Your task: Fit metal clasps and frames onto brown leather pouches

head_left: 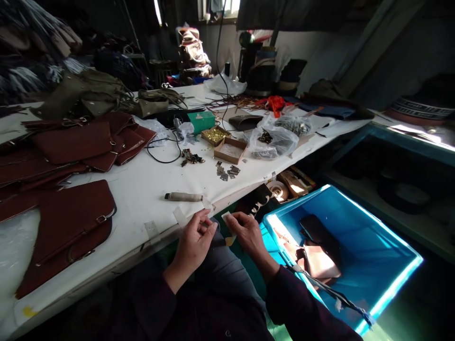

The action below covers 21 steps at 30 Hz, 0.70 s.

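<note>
My left hand [195,240] and my right hand [249,233] meet just below the front edge of the white-covered table [142,189], over my lap. Both pinch a small pale strip, likely tape [226,217], between fingertips. A short cloth-wrapped tool [183,197] lies on the table just above my hands. A dark red leather bag with a metal buckle [71,227] lies to the left of my left hand. Pale strips of tape [179,216] stick to the table edge.
More red leather pieces [71,147] are stacked at the left. Small boxes of metal fittings [229,149], loose metal plates [225,171], plastic bags of hardware [273,139] and a green box [201,121] sit mid-table. A blue plastic bin [355,246] with leather pieces stands at my right.
</note>
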Available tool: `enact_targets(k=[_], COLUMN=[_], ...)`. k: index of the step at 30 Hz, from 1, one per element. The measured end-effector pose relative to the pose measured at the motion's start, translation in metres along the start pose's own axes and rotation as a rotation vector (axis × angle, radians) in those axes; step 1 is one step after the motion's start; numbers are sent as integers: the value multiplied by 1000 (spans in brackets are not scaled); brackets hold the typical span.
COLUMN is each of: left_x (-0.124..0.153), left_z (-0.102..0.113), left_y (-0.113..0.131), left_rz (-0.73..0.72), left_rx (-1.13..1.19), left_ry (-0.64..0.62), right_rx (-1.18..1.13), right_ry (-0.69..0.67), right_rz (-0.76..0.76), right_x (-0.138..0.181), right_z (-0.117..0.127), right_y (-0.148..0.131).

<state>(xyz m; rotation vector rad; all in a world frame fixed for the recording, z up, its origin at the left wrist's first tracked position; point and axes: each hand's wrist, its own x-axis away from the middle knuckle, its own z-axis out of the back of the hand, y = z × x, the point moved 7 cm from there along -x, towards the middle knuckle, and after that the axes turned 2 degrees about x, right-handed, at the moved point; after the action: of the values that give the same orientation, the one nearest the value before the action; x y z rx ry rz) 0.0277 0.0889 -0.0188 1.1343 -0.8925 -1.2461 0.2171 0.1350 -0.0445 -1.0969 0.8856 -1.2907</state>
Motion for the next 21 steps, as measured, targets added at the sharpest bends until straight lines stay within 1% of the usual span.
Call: enact_targets(k=[2,4,7,10,12,14,16,19,21], left_x=[0,2,9,20,29,37,43,44,39], left_z=[7,20,54,100,134,171,211,271,301], left_y=[-7,-9,-9,-9,-9,-10,-14,-28,-41], left_rz=[6,-10,-28,-67,-129,-196,-226,-158,-88], left_rx=[0,-32,-121,-260,-374,-525,-717,-977,-1070], left_ry=[-9,-16,24,126,201,277,362,436,421], right_rx=[2,-5,13,13,22,70,132,245,327], right_ry=[29,32,34,12,15,51,56,62,73], right_rz=[-62,-116,-161,-184,-208,-226,-202,-187,-196], right_x=[-20,-41,-66,-78,-80,-81,-85,-90,-92], right_z=[3,2,-2,-7,-8,-6,-5,-3,1], right_y=[17,30,40,46,53,61,66,68,66])
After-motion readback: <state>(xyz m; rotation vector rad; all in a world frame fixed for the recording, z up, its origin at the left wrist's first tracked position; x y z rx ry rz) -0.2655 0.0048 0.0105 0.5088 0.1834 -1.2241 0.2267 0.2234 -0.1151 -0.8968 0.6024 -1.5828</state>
